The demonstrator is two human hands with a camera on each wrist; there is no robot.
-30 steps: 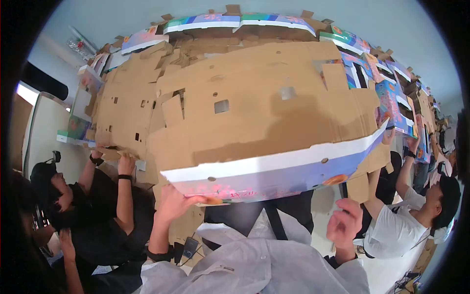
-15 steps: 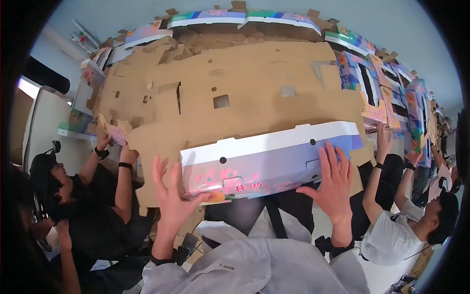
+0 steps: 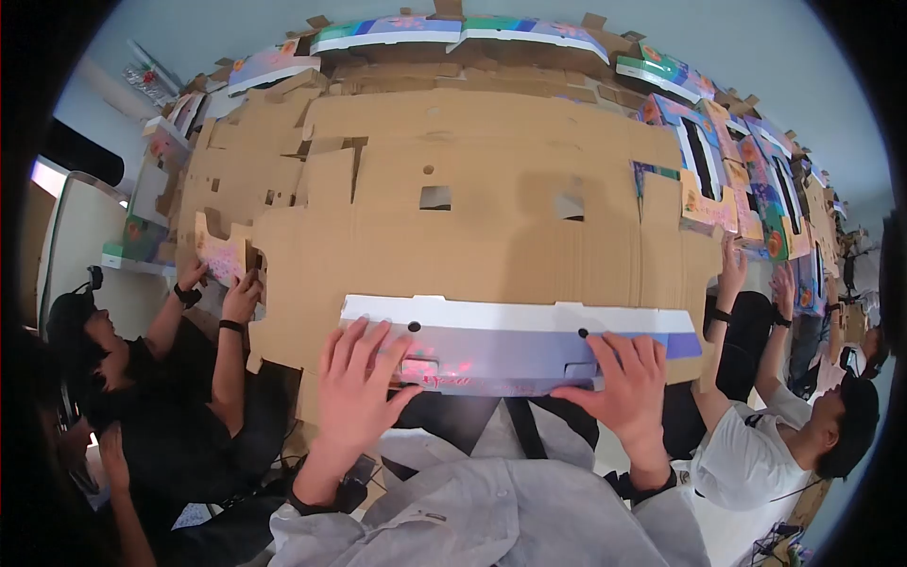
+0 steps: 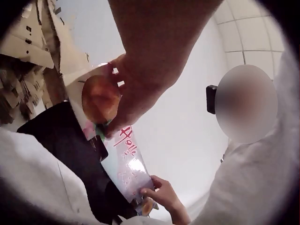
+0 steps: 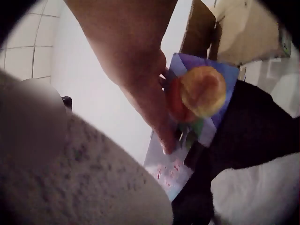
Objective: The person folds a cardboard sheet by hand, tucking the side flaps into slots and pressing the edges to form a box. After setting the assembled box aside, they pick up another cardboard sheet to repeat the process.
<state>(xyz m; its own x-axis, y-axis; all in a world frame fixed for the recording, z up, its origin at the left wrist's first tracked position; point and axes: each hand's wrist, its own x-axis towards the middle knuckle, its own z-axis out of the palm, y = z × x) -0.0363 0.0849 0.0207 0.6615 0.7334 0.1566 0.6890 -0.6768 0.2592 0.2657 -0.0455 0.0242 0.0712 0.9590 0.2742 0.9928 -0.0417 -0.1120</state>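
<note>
A large brown cardboard sheet (image 3: 472, 255) with square cut-outs lies in front of me in the head view. Along its near edge runs a printed panel (image 3: 491, 352), white, lilac and pink. My left hand (image 3: 357, 392) holds the panel's left part, fingers over the top and thumb at the near edge. Towards the right end my right hand (image 3: 622, 389) holds it likewise. In the left wrist view, the left hand (image 4: 140, 89) has its thumb on the printed face (image 4: 127, 164). The right wrist view shows the right hand (image 5: 150, 103) beside a printed fruit (image 5: 204, 91).
Printed boxes (image 3: 699, 151) line the right side, and more printed cardboard (image 3: 387, 34) stands along the back. A person in black (image 3: 179, 425) at the left holds a small printed piece (image 3: 225, 257). Someone in a white shirt (image 3: 765, 439) works at the right.
My right hand has come from beside the sheet onto the panel. The panel has levelled out and come lower, and both hands now lie closer against it. Shadows on the sheet have shifted.
</note>
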